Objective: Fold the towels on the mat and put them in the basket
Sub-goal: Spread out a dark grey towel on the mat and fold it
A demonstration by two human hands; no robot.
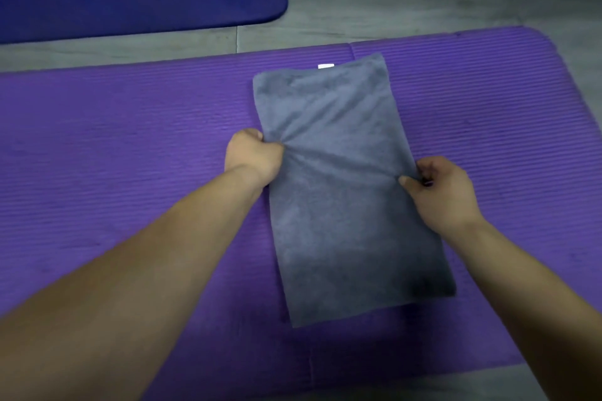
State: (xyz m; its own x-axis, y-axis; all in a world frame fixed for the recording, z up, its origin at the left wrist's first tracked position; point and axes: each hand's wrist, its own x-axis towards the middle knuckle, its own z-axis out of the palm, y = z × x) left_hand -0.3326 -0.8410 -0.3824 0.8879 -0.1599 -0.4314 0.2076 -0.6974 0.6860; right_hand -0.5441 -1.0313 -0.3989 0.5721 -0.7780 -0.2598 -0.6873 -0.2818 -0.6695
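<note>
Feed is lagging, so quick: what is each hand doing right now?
Left hand: closed, gripping the left edge of the grey towel.
Right hand: closed, pinching the towel's right edge.

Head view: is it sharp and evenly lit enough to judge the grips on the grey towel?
Head view: soft overall, more smeared toward the bottom edge; dim light, no glare; a shadow darkens the near end of the grey towel; wide-angle distortion bows the far edge of the purple mat; even so, the left hand and right hand plainly pinch the towel's side edges.
</note>
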